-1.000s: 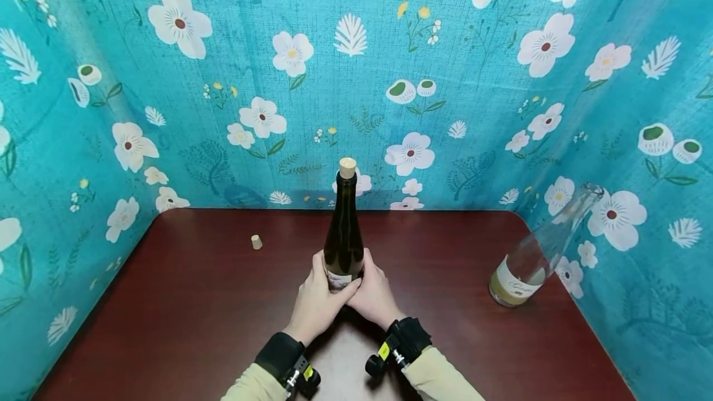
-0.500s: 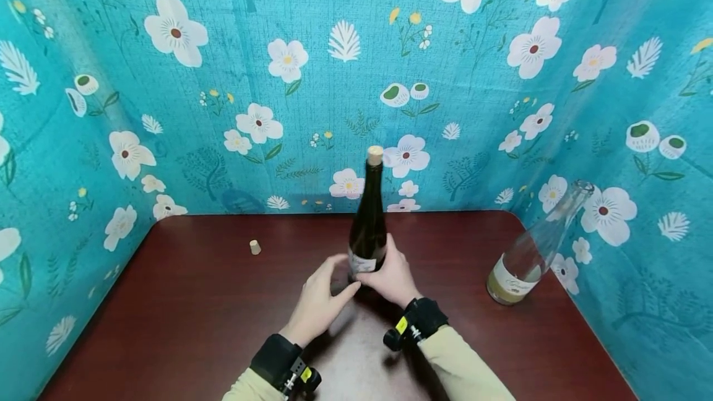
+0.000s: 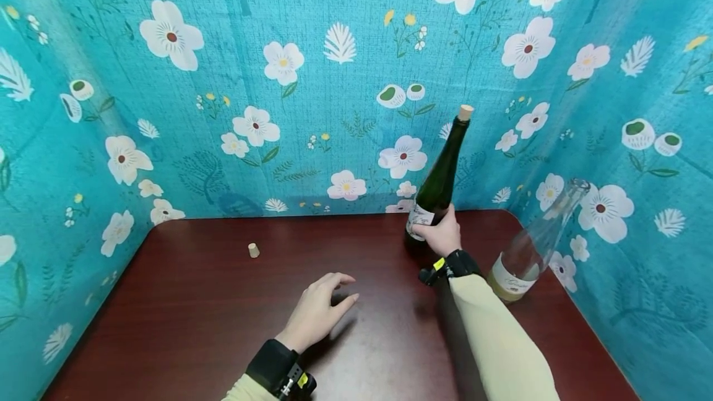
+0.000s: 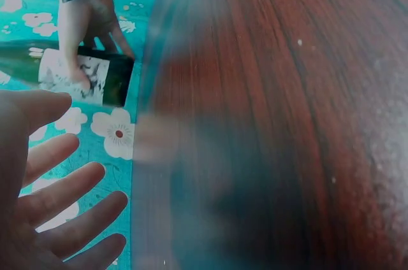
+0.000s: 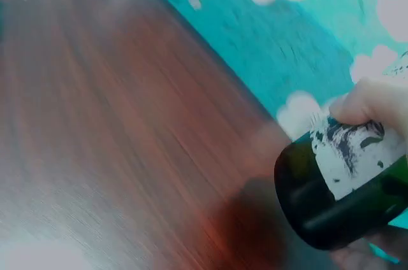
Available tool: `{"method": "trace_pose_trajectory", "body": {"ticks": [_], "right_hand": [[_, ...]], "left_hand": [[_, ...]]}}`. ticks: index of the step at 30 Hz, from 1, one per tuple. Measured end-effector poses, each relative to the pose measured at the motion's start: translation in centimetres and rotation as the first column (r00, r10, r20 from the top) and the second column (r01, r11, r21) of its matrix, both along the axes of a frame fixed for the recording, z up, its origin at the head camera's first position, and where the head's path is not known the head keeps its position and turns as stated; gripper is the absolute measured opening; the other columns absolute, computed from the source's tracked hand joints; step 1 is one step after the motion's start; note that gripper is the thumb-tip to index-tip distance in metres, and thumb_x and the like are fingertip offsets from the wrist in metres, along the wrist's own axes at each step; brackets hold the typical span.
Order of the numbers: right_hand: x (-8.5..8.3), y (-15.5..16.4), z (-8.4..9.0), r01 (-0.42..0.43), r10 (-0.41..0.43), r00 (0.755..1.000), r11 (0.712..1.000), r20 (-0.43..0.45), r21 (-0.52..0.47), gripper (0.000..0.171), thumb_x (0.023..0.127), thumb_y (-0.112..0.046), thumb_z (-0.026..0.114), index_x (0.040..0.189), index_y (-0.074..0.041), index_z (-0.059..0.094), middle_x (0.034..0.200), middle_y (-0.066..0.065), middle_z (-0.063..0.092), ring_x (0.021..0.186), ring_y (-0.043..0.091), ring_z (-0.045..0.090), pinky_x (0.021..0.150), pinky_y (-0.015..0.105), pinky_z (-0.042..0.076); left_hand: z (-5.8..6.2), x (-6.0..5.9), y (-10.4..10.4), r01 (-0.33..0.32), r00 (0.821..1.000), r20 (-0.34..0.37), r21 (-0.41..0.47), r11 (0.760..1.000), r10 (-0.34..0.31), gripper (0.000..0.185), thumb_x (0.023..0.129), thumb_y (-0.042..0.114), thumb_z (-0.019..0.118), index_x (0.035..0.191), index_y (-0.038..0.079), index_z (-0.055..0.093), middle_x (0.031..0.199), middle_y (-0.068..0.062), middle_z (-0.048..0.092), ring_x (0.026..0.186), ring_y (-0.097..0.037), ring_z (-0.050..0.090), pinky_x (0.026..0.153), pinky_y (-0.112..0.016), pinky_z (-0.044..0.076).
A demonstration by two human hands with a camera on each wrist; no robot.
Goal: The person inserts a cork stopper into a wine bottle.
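Observation:
A dark green bottle with a cork in its neck leans to the right near the table's back right. My right hand grips it low down, around the white label. In the right wrist view the bottle's base shows tilted over its shadow, with my fingers on the label. My left hand is apart from the bottle, fingers spread and relaxed over the table's middle, holding nothing. The left wrist view shows those open fingers and the gripped bottle beyond them.
A loose cork stands on the dark red table at the back left. A clear bottle with a pale label leans against the floral curtain at the right edge, close to the green bottle. The curtain walls three sides.
My left hand let go of the green bottle and stayed near the middle. My right hand carried the bottle back and to the right, and it now tilts rightward.

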State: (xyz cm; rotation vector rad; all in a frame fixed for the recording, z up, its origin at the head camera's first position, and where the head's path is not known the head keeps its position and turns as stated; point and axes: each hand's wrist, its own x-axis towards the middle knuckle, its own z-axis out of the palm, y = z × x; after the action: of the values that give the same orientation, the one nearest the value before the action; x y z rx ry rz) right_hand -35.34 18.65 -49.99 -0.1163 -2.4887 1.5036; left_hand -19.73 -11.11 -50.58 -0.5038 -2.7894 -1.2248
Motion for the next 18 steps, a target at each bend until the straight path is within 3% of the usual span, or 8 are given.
{"method": "trace_pose_trajectory", "body": {"ticks": [7, 13, 18], "right_hand": [[0.5, 1.7, -0.1, 0.076, -0.075, 0.992, 0.997, 0.099, -0.009, 0.084, 0.08, -0.021, 0.087, 0.144, -0.005, 0.035, 0.135, 0.022, 0.056, 0.123, 0.039, 0.052, 0.103, 0.055, 0.042], [0.7, 2.0, -0.5, 0.026, -0.025, 0.995, 0.999, 0.094, -0.018, 0.084, 0.08, -0.021, 0.087, 0.142, -0.005, 0.033, 0.137, 0.024, 0.054, 0.124, 0.04, 0.05, 0.103, 0.056, 0.042], [0.3, 2.4, -1.8, 0.004, -0.002, 0.995, 1.0, 0.101, -0.018, 0.081, 0.078, -0.022, 0.087, 0.139, -0.007, 0.034, 0.134, 0.023, 0.056, 0.122, 0.04, 0.053, 0.102, 0.056, 0.043]], "left_hand": [[-0.3, 0.2, -0.3, -0.015, 1.0, 0.004, -0.031, 0.999, 0.015, 0.03, 0.099, 0.033, 0.069, 0.126, 0.019, 0.068, 0.122, 0.0, 0.066, 0.115, -0.025, 0.063, 0.092, -0.049, 0.052], [-0.3, 0.2, -0.3, -0.024, 1.0, -0.013, -0.038, 0.999, 0.023, 0.029, 0.099, 0.032, 0.07, 0.124, 0.018, 0.069, 0.12, 0.002, 0.066, 0.114, -0.024, 0.064, 0.092, -0.049, 0.052], [-0.5, 0.5, -0.1, -0.014, 1.0, -0.016, -0.056, 0.998, 0.013, 0.028, 0.099, 0.031, 0.07, 0.124, 0.018, 0.07, 0.12, 0.003, 0.067, 0.113, -0.024, 0.064, 0.091, -0.048, 0.052]]}}
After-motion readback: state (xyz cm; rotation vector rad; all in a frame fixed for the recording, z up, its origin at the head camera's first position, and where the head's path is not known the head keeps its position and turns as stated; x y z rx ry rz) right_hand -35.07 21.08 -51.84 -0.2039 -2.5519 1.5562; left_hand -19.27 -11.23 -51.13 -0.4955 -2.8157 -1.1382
